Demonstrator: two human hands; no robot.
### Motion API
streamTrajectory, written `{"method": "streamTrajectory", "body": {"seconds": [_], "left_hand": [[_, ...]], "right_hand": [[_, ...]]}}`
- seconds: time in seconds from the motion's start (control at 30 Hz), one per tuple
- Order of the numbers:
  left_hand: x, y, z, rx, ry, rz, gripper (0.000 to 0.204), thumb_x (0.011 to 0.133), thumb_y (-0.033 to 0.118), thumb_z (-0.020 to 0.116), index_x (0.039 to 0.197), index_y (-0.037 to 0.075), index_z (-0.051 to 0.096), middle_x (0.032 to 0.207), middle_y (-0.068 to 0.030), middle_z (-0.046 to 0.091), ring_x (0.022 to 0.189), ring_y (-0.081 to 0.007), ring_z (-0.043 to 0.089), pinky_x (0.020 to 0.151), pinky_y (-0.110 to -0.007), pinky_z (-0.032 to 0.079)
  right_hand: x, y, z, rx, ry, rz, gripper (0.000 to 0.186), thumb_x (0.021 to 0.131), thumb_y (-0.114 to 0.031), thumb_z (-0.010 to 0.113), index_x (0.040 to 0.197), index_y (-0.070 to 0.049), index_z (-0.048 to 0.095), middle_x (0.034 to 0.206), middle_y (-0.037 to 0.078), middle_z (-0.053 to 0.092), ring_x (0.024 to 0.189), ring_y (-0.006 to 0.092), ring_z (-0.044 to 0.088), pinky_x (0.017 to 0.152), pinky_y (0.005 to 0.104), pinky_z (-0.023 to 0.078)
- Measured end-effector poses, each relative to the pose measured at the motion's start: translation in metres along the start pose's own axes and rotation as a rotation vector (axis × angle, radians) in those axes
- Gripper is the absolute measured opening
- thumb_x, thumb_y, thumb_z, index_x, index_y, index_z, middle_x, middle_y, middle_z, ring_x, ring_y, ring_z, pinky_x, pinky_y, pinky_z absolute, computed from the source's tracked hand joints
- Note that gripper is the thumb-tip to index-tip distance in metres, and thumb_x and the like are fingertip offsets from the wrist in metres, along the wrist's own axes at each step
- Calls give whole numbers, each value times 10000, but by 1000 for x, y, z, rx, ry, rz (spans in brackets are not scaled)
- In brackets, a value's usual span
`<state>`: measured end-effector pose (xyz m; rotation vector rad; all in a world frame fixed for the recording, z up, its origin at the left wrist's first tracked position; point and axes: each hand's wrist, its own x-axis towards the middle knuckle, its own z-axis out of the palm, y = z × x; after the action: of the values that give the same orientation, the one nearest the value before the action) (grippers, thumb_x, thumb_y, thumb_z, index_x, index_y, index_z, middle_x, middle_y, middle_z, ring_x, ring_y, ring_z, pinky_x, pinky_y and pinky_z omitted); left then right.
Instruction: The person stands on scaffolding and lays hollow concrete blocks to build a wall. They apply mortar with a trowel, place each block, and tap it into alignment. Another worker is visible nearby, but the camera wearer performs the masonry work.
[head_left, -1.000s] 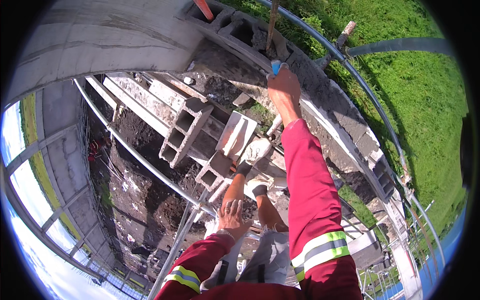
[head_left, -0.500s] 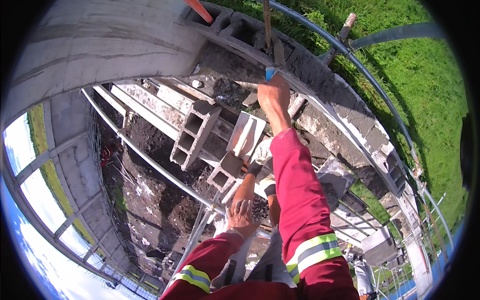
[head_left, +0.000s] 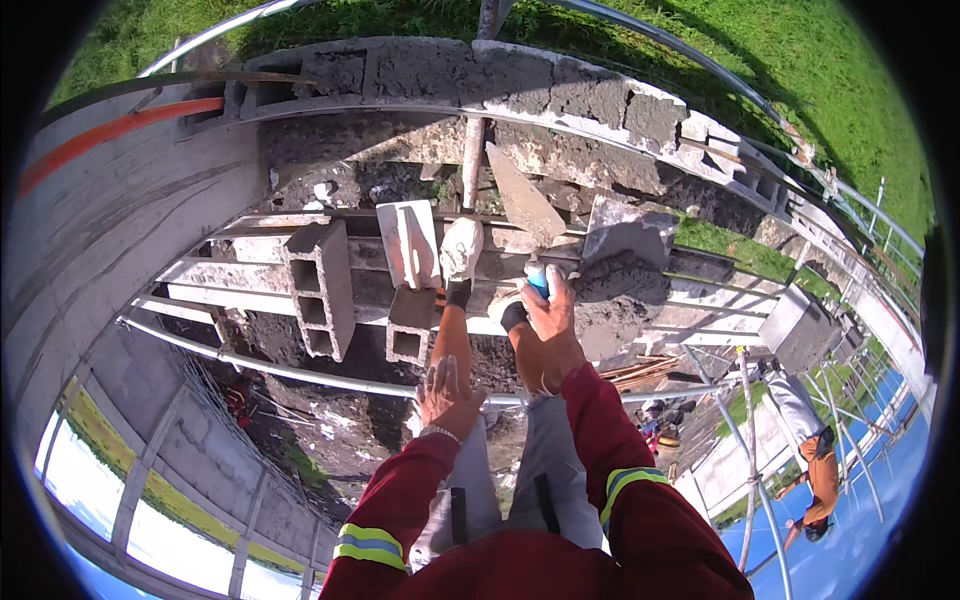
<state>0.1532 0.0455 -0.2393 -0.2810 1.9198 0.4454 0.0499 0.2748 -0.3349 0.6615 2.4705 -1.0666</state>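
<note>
My right hand grips a pointing trowel by its blue-ended handle. The blade's tip points away from me, toward the block wall, whose top is spread with grey mortar. Just right of the trowel, a heap of wet mortar lies against a flat grey board. My left hand lies over my left knee, its fingers stretched out with nothing in them. Ahead of it are my left shoe and a float with a pale handle strip.
Hollow concrete blocks stand on the scaffold planks at left, a shorter block near my left leg. A metal pipe rail runs on the near side. An orange bar slants at upper left. Another person is at lower right.
My right hand has drawn back from the wall with the trowel to beside the mortar heap. The view has turned, bringing another person into sight. My left hand stays on my knee.
</note>
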Motion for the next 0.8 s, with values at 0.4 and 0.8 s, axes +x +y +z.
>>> {"method": "streamTrajectory", "body": {"seconds": [0.4, 0.8], "left_hand": [[37, 89, -71, 376, 58, 302, 932, 883, 356, 810, 1607, -13, 355, 1578, -273, 455, 1460, -432, 444, 1222, -492, 347], [71, 161, -67, 603, -52, 186, 995, 851, 377, 842, 1624, 1, 342, 1581, -299, 440, 1499, -446, 399, 1221, -520, 345]], "right_hand": [[-172, 346, 71, 1362, 802, 1210, 171, 938, -183, 651, 847, -154, 508, 660, -35, 452, 545, 109, 461, 498, 300, 421], [15, 450, 158, 2229, 1019, 921, 195, 972, -171, 664, 835, -148, 527, 701, -50, 440, 527, 90, 394, 464, 291, 347]]}}
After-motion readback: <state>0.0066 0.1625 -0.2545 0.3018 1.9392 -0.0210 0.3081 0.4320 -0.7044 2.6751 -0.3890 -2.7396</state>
